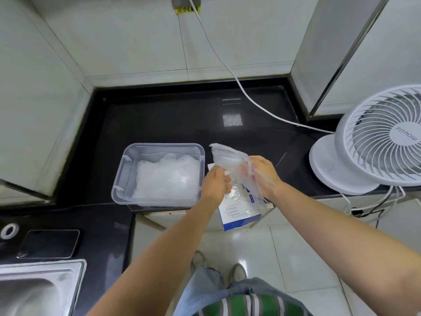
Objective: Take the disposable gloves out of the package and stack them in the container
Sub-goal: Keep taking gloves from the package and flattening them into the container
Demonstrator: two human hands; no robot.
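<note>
Gloves [166, 176] are piling up nicely. A crumpled, cloudy heap of them lies in the clear container [118, 185], which sits on the black counter [182, 119] near its front edge. Just to the right of it the box [239, 213] rests on that same front edge, hanging partly over it, a glove outline printed on its face.

Above the box both hands are busy with a thin see-through handful [225, 159] lifted clear of it. The left hand [215, 182] pinches the film low down with curled fingers, and the right hand [264, 174] has its fingers closed into the other side, plastic draped over the knuckles. One glove or several in that handful? I cannot tell.

My read is that the job is well under way — a good share is already in the container, and this handful is out of the box but not yet laid on the heap. How many remain in the box is hidden from me. Over at the counter's right edge a white fan [378, 137] stands, its cable [250, 99] trailing back toward the wall.
</note>
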